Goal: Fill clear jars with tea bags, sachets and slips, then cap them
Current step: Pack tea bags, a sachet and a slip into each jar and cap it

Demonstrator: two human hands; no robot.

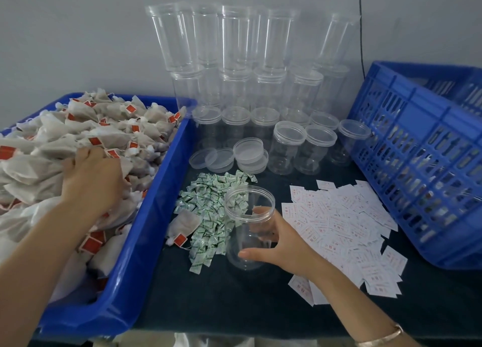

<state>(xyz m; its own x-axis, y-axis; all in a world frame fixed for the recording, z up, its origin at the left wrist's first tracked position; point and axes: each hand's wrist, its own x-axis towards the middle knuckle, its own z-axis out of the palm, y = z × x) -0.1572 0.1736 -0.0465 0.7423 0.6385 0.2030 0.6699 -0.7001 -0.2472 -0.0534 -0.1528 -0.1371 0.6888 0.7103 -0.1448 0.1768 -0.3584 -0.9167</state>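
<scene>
1. Here the left grip (91, 182) lies palm down on the heap of tea bags (78, 138) in the blue tray (146, 232). Its fingers are bent in among the bags, but whether they have closed on any bag cannot be told.
2. The right grip (280, 238) wraps thumb and fingers round the lower wall of the open jar (249, 216). The jar stands on the dark surface (234, 299), mouth upward, and nothing can be seen inside it.
3. Governing relation: the jar lies to the right of the left grip and nearer the person, with the tray's right wall between them. Any bags taken from the heap would probably have to rise over that wall before descending.
4. The jar's long axis is upright or nearly so, and its mouth is the only opening. Entry is therefore judged to be from above.
5. The left grip is the nearer to the tea bags, while the right grip is occupied with the jar. The left is thus the likely carrier and the right the likely steadier.
6. The sachets (208, 216) lie just left of the jar, and the slips (339, 224) lie just to its right. A stray tea bag (185, 225) rests at the sachets' left edge, between tray and jar.
7. Loose lids (224, 159) lie behind the sachets, and capped jars (234, 86) are stacked toward the wall. A blue crate (417, 151) stands at the right. Filling of this jar is judged not yet begun.
</scene>
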